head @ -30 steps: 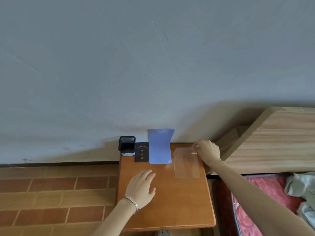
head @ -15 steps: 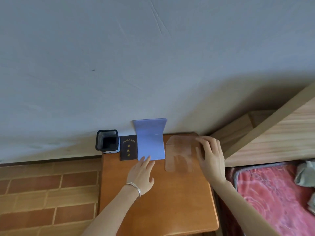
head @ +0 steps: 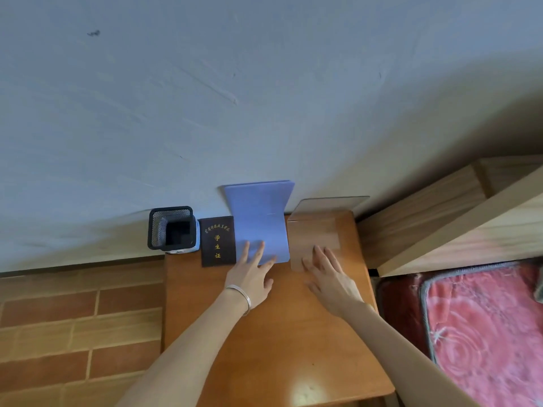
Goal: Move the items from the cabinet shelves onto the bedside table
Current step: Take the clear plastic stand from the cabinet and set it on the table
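On the wooden bedside table (head: 264,348), along the wall, stand a black mesh pen holder (head: 171,229), a dark booklet with gold lettering (head: 217,245), a blue L-shaped bookend (head: 258,221) and a clear L-shaped bookend (head: 316,230). My left hand (head: 249,277) lies flat with straight fingers on the base of the blue bookend. Fingers spread, my right hand (head: 329,277) presses on the base of the clear bookend. Both bookends' upright parts lean against the wall.
A wooden bed frame (head: 458,224) rises just right of the table, with a red patterned mattress (head: 484,333) below it. Brown tiled floor (head: 73,333) lies to the left. The grey wall (head: 264,98) backs the table.
My right hand has shifted from the clear bookend's right edge onto its base, and the bookend now stands back against the wall. My left hand slid forward onto the blue bookend.
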